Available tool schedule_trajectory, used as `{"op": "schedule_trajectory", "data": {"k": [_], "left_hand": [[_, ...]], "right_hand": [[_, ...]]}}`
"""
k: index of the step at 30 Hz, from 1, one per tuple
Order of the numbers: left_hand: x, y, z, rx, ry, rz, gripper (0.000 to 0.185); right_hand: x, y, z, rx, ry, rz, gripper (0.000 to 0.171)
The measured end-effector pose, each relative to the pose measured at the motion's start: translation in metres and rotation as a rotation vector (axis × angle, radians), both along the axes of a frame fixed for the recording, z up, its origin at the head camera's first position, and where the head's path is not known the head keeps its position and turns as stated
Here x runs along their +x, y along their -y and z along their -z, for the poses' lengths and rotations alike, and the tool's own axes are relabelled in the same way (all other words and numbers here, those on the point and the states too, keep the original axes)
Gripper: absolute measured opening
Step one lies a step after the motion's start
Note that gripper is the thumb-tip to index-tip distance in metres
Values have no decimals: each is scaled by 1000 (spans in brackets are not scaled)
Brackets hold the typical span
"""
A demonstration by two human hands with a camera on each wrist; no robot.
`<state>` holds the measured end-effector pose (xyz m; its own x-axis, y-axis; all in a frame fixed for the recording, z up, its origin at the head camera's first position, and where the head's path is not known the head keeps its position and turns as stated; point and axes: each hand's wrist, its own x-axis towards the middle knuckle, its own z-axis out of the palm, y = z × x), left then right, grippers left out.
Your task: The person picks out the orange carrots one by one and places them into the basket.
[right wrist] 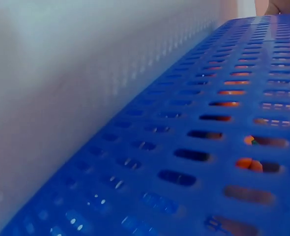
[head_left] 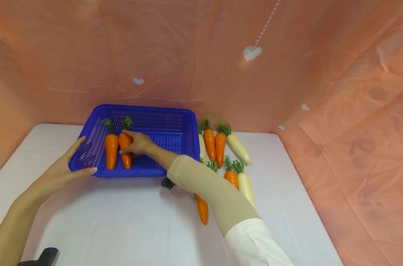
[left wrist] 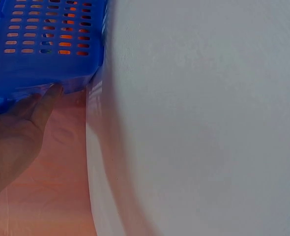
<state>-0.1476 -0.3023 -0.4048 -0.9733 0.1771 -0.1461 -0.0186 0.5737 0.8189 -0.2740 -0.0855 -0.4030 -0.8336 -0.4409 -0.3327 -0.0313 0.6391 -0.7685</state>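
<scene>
1. Blue plastic mesh makes up the basket (head_left: 161,127), which sits on the white worktop (head_left: 121,221) and serves as the landmark here. Two orange carrots lie inside it near its left wall.
2. The right hand (head_left: 138,143) reaches over the basket's near rim, its fingers curled round the second carrot (head_left: 125,149), which lies just right of the first carrot (head_left: 111,150), nearly touching it.
3. The left hand (head_left: 63,168) rests against the basket's near-left corner with fingers straight and spread, thumb along the front rim; the left wrist view shows the fingertips (left wrist: 51,96) under that edge.
4. To do this well, I judge the left hand should brace the corner firmly, since the light basket would slide under a sideways push.
5. Lay the carrot parallel to its neighbour, leaf end toward the far wall, so that room remains.
6. Release only once it seems to lie flat on the floor; the right wrist view is too close to confirm contact.
7. Right of the basket wait more carrots (head_left: 209,142) and white radishes (head_left: 239,147).
</scene>
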Motion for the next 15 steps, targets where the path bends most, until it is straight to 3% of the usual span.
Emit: {"op": "schedule_trajectory", "data": {"k": [9,15], "left_hand": [[1,-1,0,9,-12,4,102],[2,0,-1,13,-31,6,101]], "right_hand": [[-5,-14,-8,-124,83,-74,88],[-8,-44,-19,-206,101,-136,79]]}}
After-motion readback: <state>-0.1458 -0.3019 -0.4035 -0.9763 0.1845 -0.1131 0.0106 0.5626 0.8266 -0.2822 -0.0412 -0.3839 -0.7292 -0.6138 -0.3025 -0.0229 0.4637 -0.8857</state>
